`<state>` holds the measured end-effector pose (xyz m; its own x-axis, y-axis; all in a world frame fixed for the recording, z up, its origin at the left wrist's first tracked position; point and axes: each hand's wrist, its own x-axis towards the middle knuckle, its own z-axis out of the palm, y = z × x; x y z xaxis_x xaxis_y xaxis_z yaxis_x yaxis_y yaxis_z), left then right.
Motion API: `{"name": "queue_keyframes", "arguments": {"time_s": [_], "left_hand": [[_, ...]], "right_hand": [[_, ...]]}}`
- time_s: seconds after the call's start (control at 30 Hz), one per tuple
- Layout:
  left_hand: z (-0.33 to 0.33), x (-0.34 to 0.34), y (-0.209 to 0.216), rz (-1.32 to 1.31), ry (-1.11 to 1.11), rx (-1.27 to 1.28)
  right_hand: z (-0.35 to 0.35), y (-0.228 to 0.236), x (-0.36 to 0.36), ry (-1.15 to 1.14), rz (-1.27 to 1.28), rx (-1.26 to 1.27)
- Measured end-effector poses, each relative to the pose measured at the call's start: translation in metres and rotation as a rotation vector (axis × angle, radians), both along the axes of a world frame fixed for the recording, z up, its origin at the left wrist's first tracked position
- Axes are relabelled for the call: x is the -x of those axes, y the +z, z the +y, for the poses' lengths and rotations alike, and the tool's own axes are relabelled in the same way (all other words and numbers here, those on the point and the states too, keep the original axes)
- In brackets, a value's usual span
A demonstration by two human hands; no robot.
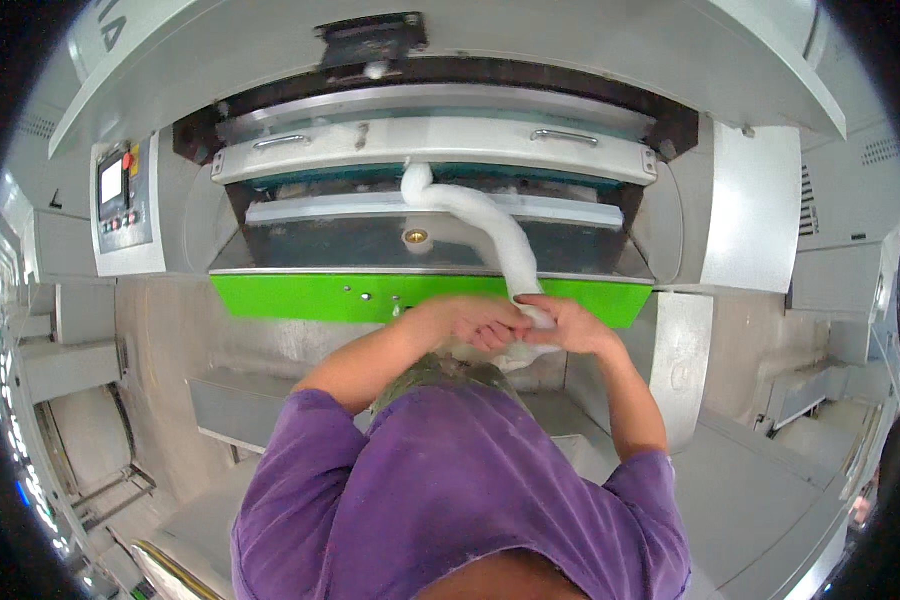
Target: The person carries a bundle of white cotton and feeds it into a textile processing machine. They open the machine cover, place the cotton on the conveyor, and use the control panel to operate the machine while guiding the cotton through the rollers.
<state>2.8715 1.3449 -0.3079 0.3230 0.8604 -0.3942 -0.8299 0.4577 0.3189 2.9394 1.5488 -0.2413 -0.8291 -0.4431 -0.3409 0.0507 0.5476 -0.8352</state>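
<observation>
A thick, soft white strand of fluffy fibre [506,238] comes out of the slot of a grey machine. It bends to the right, crosses the metal tray and hangs over the green front panel to my hands. My right hand [572,326] is closed round the strand just in front of the panel. Beside it, my left hand [482,324] has its fingers curled against the same strand, slightly smeared by motion. A loose white end [520,355] shows below the hands, close to my body.
The machine's white bar [410,142] carries two metal handles. A brass fitting [416,237] sits in the tray [340,248]. On the left stands a control panel [126,198] with a screen and buttons. A pale metal cover [680,365] stands near my right forearm.
</observation>
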Motion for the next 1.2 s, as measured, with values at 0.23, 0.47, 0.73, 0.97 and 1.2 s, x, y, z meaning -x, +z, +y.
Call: {"name": "queue_keyframes", "arguments": {"time_s": [0.23, 0.47, 0.73, 0.97, 1.2], "left_hand": [[-0.117, 0.018, -0.018, 0.058, 0.644, 0.033], [-0.242, -0.046, -0.15, 0.56, 0.728, 0.625], [-0.413, -0.285, -0.259, -0.486, 1.292, 1.535], [-0.416, -0.378, -0.245, -0.581, 1.56, 1.281], [-0.394, -0.335, -0.292, 0.645, 0.889, 1.187]], "right_hand": [[-0.07, -0.055, 0.077, -0.35, 0.035, 0.26], [-0.125, -0.098, 0.18, -0.324, 0.475, -0.222], [-0.174, -0.15, 0.206, -0.137, 0.377, -0.698], [-0.205, -0.177, 0.192, 0.117, 0.265, -0.728], [-0.195, -0.162, 0.219, 0.187, 0.071, -0.597]]}}
